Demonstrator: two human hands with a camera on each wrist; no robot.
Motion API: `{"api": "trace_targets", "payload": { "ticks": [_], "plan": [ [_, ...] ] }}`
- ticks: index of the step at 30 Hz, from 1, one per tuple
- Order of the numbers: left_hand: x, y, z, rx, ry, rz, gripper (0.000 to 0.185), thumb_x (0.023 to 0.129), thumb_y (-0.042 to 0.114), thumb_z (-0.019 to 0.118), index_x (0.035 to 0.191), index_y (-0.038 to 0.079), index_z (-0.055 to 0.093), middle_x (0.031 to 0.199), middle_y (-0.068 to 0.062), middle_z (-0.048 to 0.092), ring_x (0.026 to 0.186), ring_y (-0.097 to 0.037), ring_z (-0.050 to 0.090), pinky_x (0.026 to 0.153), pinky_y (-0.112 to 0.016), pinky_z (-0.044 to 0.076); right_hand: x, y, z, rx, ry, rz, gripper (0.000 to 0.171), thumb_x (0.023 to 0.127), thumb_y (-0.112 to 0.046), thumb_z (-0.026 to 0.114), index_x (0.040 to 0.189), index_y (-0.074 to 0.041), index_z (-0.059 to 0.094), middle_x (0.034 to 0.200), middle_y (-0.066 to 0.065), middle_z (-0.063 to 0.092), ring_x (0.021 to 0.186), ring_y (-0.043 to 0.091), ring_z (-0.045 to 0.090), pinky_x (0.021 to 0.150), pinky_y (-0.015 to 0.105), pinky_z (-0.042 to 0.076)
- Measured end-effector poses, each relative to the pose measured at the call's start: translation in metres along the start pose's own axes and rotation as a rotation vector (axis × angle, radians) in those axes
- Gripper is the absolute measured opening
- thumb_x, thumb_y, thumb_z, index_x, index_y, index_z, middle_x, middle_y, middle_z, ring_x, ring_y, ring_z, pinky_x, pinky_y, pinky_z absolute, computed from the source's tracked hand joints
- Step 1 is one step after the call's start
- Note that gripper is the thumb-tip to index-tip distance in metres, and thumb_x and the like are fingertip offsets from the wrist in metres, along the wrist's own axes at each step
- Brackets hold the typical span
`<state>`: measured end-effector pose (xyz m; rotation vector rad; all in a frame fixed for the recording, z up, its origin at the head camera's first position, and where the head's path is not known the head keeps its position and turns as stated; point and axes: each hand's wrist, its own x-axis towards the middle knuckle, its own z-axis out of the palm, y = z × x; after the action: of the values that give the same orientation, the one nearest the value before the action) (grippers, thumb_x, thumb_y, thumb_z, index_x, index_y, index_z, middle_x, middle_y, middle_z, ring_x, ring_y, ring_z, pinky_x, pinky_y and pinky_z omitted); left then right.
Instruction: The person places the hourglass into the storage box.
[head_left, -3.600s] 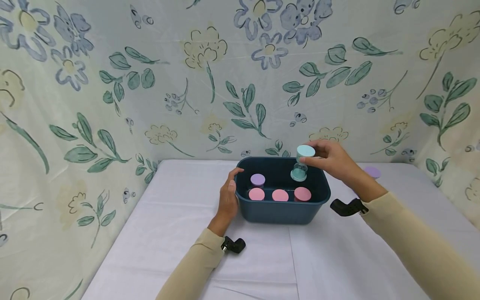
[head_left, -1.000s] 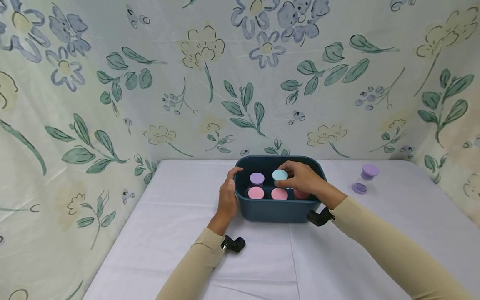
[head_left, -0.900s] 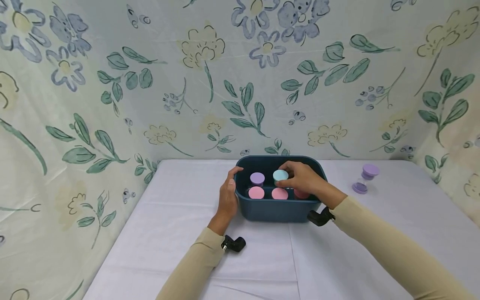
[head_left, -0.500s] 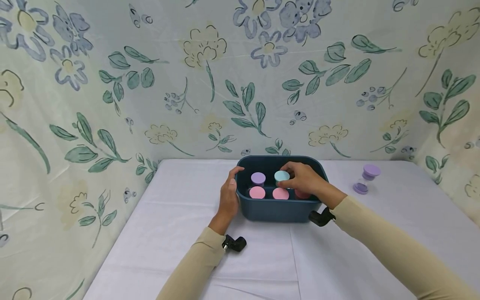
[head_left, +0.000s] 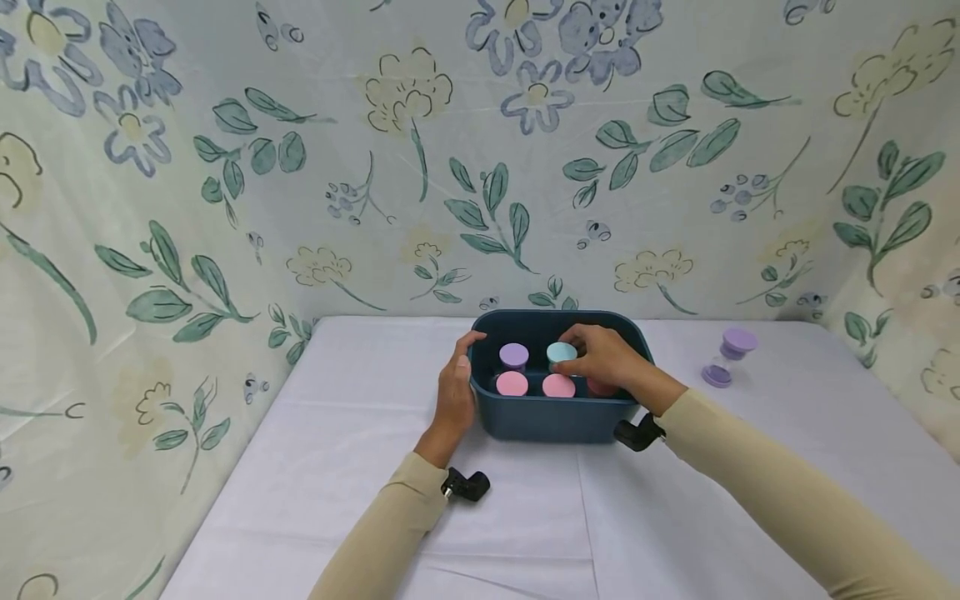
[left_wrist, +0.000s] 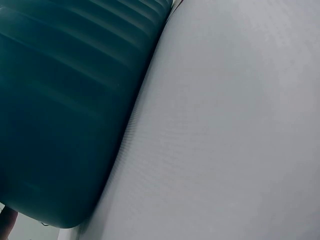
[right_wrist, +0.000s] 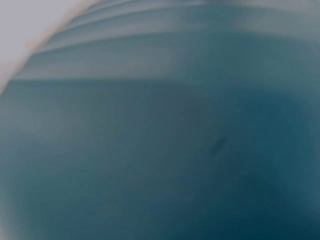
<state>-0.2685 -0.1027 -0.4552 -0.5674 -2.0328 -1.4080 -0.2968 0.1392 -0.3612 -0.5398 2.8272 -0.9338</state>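
In the head view a dark blue bin [head_left: 555,421] stands on the white-covered table. My left hand [head_left: 454,392] grips its left end, a fingertip over the rim. My right hand [head_left: 609,357] reaches over the right side and pinches the light-blue cap of an hourglass [head_left: 561,352] inside, between thumb and fingers. Left of it stands a purple-capped hourglass [head_left: 513,357]. Along the front wall are pink caps, one at left [head_left: 512,384], one in the middle [head_left: 558,386], and a third at right [head_left: 602,388], partly covered by my hand. Their lower parts are hidden by the bin.
A purple hourglass [head_left: 730,357] stands on the table to the right of the bin. Behind rises a floral cloth backdrop [head_left: 480,208]. The bin's ribbed wall [left_wrist: 65,125] fills the left of the left wrist view, and its blurred blue wall [right_wrist: 150,150] fills the right wrist view.
Since the oldest frame, my right hand has lowered the light-blue hourglass into the bin and shifted it left, behind the middle pink cap. Over the last second the hands have stayed nearly still.
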Motion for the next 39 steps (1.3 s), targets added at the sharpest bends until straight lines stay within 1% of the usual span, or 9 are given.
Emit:
{"api": "trace_targets", "payload": {
  "ticks": [5, 9, 18, 26, 30, 39],
  "plan": [
    [-0.0005, -0.0014, 0.0002, 0.01, 0.0, -0.015, 0.057, 0.102, 0.044, 0.012, 0.135, 0.012, 0.046, 0.143, -0.005, 0.049, 0.136, -0.016, 0.039, 0.113, -0.041, 0.029, 0.0013, 0.0005, 0.0009, 0.003, -0.006, 0.013, 0.047, 0.081, -0.028, 0.076, 0.115, -0.001, 0.06, 0.112, 0.017, 0.064, 0.1, 0.03, 0.06, 0.091, 0.049, 0.049],
    [0.0001, -0.0024, 0.0003, 0.008, -0.001, -0.018, 0.058, 0.102, 0.045, 0.012, 0.136, 0.013, 0.046, 0.143, -0.004, 0.049, 0.136, -0.015, 0.039, 0.113, -0.04, 0.03, 0.0012, -0.0004, -0.0001, -0.001, -0.009, 0.01, 0.046, 0.081, -0.028, 0.076, 0.114, 0.0, 0.061, 0.11, 0.016, 0.065, 0.098, 0.029, 0.06, 0.09, 0.048, 0.049],
    [0.0012, -0.0022, -0.0002, -0.012, 0.008, 0.004, 0.049, 0.102, 0.03, 0.017, 0.136, 0.011, 0.047, 0.142, -0.005, 0.05, 0.134, -0.018, 0.042, 0.112, -0.041, 0.031, 0.0003, -0.0025, -0.0019, -0.011, -0.01, 0.019, 0.047, 0.08, -0.029, 0.076, 0.115, -0.001, 0.062, 0.109, 0.014, 0.065, 0.098, 0.028, 0.06, 0.091, 0.047, 0.049],
    [-0.0003, -0.0027, 0.0003, -0.013, 0.0, 0.0, 0.054, 0.103, 0.038, 0.014, 0.136, 0.01, 0.046, 0.142, -0.006, 0.049, 0.136, -0.019, 0.04, 0.112, -0.043, 0.03, 0.0003, -0.0028, -0.0008, 0.006, -0.022, 0.042, 0.047, 0.08, -0.03, 0.077, 0.114, -0.002, 0.063, 0.109, 0.013, 0.066, 0.1, 0.028, 0.061, 0.093, 0.049, 0.048],
    [-0.0007, -0.0024, 0.0001, -0.008, 0.003, -0.002, 0.055, 0.103, 0.039, 0.014, 0.136, 0.011, 0.046, 0.142, -0.006, 0.049, 0.136, -0.019, 0.04, 0.112, -0.044, 0.03, 0.0013, -0.0017, 0.0006, 0.008, -0.028, 0.044, 0.046, 0.08, -0.03, 0.077, 0.115, -0.003, 0.063, 0.11, 0.013, 0.066, 0.101, 0.028, 0.061, 0.093, 0.049, 0.048],
    [-0.0016, -0.0034, 0.0007, -0.01, 0.012, 0.012, 0.051, 0.103, 0.034, 0.014, 0.136, 0.012, 0.047, 0.141, -0.005, 0.051, 0.135, -0.019, 0.041, 0.112, -0.041, 0.03, -0.0007, -0.001, 0.0003, 0.022, -0.032, 0.036, 0.046, 0.082, -0.033, 0.075, 0.116, -0.004, 0.063, 0.112, 0.013, 0.066, 0.105, 0.03, 0.061, 0.094, 0.049, 0.048]
  ]
}}
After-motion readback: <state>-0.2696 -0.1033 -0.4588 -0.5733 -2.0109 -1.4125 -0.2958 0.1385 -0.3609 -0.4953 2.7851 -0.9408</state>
